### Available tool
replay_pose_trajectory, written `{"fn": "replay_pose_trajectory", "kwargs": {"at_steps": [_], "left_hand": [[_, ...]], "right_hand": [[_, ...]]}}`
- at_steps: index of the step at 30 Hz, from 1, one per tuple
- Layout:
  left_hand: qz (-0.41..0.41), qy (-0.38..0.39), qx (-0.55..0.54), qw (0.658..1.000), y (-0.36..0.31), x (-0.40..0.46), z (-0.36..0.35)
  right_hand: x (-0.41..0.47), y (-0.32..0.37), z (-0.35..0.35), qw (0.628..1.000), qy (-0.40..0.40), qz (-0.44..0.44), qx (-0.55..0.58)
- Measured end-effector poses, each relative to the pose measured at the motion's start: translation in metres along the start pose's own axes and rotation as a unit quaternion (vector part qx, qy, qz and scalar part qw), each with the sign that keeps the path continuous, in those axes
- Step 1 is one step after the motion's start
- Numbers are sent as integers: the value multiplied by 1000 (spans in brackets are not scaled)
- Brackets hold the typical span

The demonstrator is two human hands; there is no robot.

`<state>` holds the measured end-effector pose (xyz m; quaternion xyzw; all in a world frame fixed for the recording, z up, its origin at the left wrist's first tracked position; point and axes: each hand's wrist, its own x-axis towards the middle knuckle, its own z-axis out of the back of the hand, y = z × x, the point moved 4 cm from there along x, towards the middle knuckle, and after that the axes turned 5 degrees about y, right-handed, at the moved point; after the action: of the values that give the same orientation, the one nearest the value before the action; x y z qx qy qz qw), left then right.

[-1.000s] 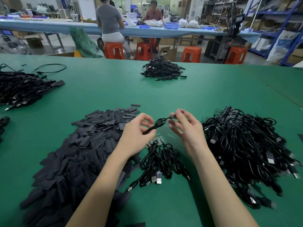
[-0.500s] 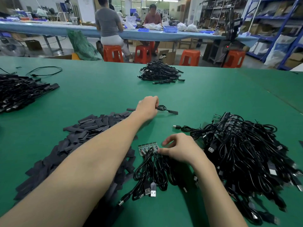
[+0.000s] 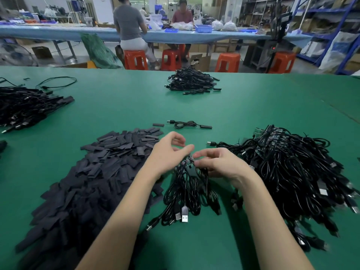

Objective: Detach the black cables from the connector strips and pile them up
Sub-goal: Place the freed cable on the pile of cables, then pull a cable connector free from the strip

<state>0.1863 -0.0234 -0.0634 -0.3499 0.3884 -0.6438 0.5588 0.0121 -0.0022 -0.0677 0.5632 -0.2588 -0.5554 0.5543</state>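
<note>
A small connector strip (image 3: 185, 162) is held just above the green table (image 3: 233, 117), with a bundle of black cables (image 3: 187, 193) hanging from it toward me. My left hand (image 3: 167, 152) curls round the strip's left side, index finger stretched over it. From the other side, my right hand (image 3: 220, 164) pinches the strip's right end with its fingertips. One detached black cable (image 3: 188, 124) lies alone on the table beyond my hands. A pile of loose cables (image 3: 191, 82) sits at the far middle.
A big heap of cables on strips (image 3: 292, 172) lies to the right, close to my right wrist. Many flat black sleeves (image 3: 97, 176) spread out on the left. Another cable heap (image 3: 25, 106) is at far left. People sit at a blue bench (image 3: 58, 32) behind.
My left hand laid the detached cable on the table ahead, let go and came back to the strip. My right hand lifted the strip off the table.
</note>
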Motion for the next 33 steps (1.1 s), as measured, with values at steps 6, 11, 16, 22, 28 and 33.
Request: {"fn": "replay_pose_trajectory", "kwargs": {"at_steps": [6, 11, 16, 22, 28, 33], "left_hand": [[63, 44, -109, 991, 5, -14, 1], [73, 94, -279, 953, 8, -18, -4], [64, 102, -293, 949, 8, -16, -5], [42, 166, -394, 903, 3, -16, -6], [-38, 51, -115, 991, 5, -12, 11], [-100, -82, 82, 988, -7, -22, 4]], "right_hand": [[-6, -1, 10, 997, 47, 40, 43], [0, 3, 7, 995, -8, 79, 60], [3, -1, -5, 990, 11, 69, 120], [1, 1, -17, 965, 98, 33, 240], [-6, 10, 10, 972, 37, 50, 225], [-2, 20, 7, 970, 3, 73, 234]]}}
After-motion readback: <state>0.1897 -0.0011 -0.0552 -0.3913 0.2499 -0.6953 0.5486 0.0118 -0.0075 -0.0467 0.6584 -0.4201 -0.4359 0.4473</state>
